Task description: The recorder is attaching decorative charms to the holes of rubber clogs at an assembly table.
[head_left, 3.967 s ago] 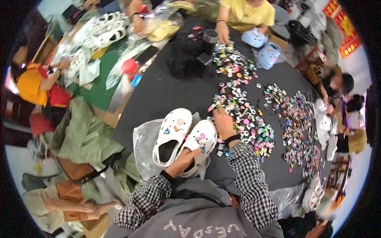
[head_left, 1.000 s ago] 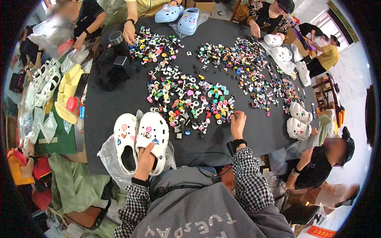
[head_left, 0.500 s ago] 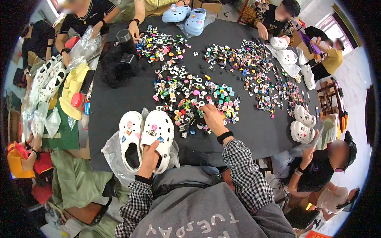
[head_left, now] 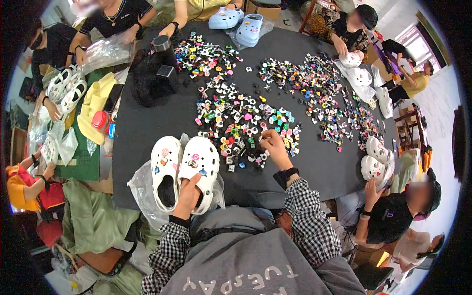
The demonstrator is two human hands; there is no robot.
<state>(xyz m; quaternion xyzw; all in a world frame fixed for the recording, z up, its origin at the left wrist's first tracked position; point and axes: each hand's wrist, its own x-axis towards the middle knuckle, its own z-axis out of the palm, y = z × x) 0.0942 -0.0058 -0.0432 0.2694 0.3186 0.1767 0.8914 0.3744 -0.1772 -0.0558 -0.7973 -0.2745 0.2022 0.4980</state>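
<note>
A pair of white clogs lies side by side in front of me on a clear plastic bag [head_left: 141, 184]. The left clog [head_left: 162, 152] and the right clog [head_left: 196, 152] both carry small coloured charms on their toes. My left hand [head_left: 188, 195] grips the right clog at its opening, thumb on top near a blue charm. Over the near edge of a pile of loose shoe charms [head_left: 231, 110], my right hand [head_left: 276, 149] has its fingers pinched together. Something small and white shows at those fingertips, too small to make out.
More charms [head_left: 314, 78] spread across the black table [head_left: 152, 118]. A black cup [head_left: 161, 44] stands far left; blue clogs [head_left: 248, 32] lie at the far edge. White clogs [head_left: 373, 167] lie on the right. Co-workers sit around; a green mat [head_left: 81, 169] is at left.
My right hand has drawn slightly right, its fingers now pinched rather than reaching into the pile. My left hand stays on the clog. A co-worker at right has lowered a hand toward the white clogs.
</note>
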